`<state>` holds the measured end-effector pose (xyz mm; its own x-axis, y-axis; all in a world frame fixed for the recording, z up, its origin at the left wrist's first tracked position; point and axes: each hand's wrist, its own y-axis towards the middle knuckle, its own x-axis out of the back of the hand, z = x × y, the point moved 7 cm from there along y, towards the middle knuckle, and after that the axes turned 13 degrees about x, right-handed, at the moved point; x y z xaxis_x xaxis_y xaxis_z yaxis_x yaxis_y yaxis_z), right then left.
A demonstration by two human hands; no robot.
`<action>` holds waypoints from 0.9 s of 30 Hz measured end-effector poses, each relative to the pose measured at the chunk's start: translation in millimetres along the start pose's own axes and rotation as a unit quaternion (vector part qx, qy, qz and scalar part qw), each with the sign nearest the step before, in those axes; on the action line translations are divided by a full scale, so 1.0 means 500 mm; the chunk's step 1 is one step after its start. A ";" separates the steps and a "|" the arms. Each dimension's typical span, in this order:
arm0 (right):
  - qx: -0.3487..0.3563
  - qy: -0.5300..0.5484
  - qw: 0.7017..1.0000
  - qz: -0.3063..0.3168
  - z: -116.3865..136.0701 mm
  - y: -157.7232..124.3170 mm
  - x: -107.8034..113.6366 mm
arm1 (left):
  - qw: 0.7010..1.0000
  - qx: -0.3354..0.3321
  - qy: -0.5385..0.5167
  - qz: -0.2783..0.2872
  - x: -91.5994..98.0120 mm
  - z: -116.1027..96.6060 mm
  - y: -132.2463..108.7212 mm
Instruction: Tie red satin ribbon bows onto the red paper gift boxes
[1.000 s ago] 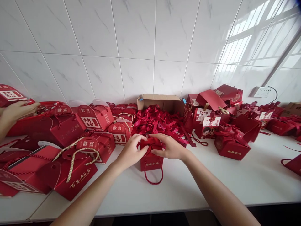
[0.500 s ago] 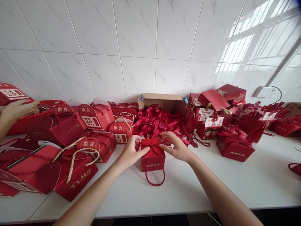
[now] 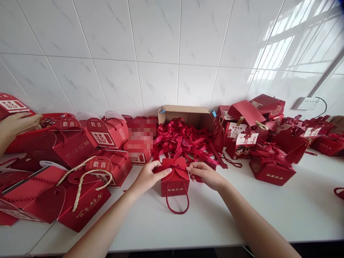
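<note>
A small red gift box (image 3: 175, 187) with gold lettering stands upright in front of me, its twisted cord handle (image 3: 177, 213) drooping over the near side onto the table. Across its closed top flaps runs a red ribbon (image 3: 176, 166), crossed at the middle. My left hand (image 3: 151, 176) is closed on the ribbon's left part, the thumb lying along the top of the box and the fingertips partly hidden behind it. At the right edge of the lid, my right hand (image 3: 206, 175) pinches the other side of the ribbon.
Behind the box, a cardboard carton (image 3: 188, 114) spills a heap of red ribbons (image 3: 185, 138). Several red gift boxes (image 3: 107, 134) crowd the left; more boxes (image 3: 272, 168) stand right. Another person's hand (image 3: 20, 125) touches a box at far left. A power strip (image 3: 307, 103) is on the wall.
My right hand's fingers have come together on the ribbon, which is now drawn out straighter to both sides across the lid. The left hand stays at the box's left edge.
</note>
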<state>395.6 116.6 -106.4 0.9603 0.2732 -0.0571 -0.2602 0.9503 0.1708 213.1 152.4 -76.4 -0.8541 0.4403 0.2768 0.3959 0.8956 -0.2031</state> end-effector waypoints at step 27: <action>0.014 0.107 0.992 -0.059 -0.013 -0.006 -0.001 | 0.993 0.040 -0.102 0.046 -0.001 0.035 0.007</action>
<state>395.0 114.6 -113.5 0.9397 0.1881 -0.2857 -0.1410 0.9740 0.1775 209.1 154.1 -93.9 -0.8692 0.4909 0.0594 0.4547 0.8407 -0.2941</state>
